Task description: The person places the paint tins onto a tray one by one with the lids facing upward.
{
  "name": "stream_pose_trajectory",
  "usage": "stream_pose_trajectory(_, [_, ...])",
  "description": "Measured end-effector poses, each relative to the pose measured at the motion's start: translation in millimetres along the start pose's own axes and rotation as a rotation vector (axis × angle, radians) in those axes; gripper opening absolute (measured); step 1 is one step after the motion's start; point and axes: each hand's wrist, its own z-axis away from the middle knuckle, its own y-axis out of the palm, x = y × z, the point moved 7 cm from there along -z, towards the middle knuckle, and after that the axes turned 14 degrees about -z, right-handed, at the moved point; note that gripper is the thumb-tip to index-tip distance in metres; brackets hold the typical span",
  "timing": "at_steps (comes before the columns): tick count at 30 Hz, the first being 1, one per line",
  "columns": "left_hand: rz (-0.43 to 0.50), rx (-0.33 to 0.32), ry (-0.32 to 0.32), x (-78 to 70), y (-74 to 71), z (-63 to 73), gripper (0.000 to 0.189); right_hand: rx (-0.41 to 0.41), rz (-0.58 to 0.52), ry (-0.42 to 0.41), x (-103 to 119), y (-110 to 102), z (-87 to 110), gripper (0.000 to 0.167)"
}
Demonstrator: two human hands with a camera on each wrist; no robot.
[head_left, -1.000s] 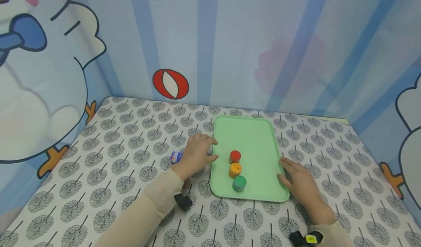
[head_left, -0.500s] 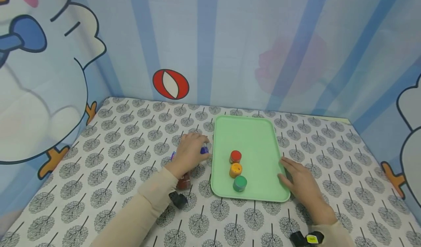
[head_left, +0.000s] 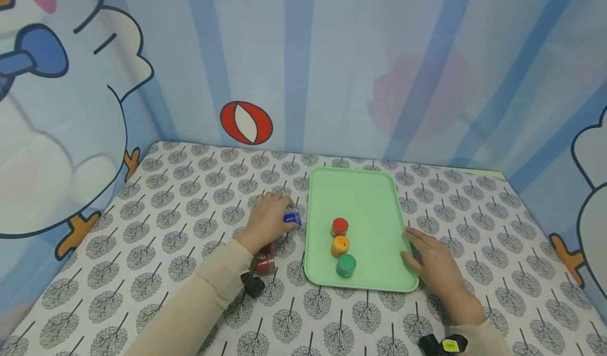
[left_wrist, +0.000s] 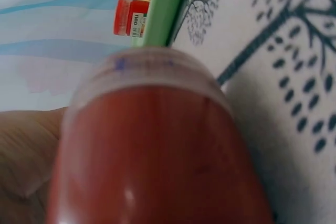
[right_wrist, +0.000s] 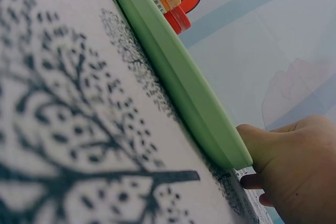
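Pale blue backdrop (head_left: 341, 56) with cartoon figures stands behind the desk (head_left: 180, 203), which is covered in a tree print. On it lies a green tray (head_left: 351, 193), probably light and stiff, best taken by its raised rim. At the right rim rests the right hand (head_left: 433, 261), fingers fairly straight, thumb spread from them, holding nothing. Left of the tray is the left hand (head_left: 267, 216); its forefinger and thumb bow apart on either side of the blue jar, and I cannot tell whether they grip it. Dark red jars (head_left: 264, 265) lie by that wrist, partly hidden. In the tray stand a green jar (head_left: 346, 266), an orange jar (head_left: 340, 246) and a red jar (head_left: 339, 227). Smallest in sight, the blue jar (head_left: 291, 218) lies just left of the tray: likely light, hard and smooth, apt to roll, and best pinched across its sides.
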Motion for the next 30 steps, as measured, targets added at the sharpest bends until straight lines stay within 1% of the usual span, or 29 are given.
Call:
stream_pose_trajectory(6, [-0.012, 0.032, 0.009, -1.0, 5.8, -2.7, 0.052, 0.002, 0.005, 0.002, -0.7, 0.4, -0.3, 0.052])
stream_pose_trajectory(13, [-0.039, 0.041, 0.029, -5.6, 10.4, -5.4, 0.049, 0.007, 0.006, 0.010, -1.8, 1.1, 0.2, 0.053])
stream_pose_trajectory(17, [-0.038, 0.051, 0.028, -7.4, 11.0, -4.9, 0.048, 0.003, -0.004, 0.003, -1.4, 1.0, 0.4, 0.052])
stream_pose_trajectory(30, [-0.046, 0.040, 0.033, -6.6, 11.5, -5.2, 0.039, 0.013, -0.001, 0.023, -1.9, 1.2, -0.6, 0.052])
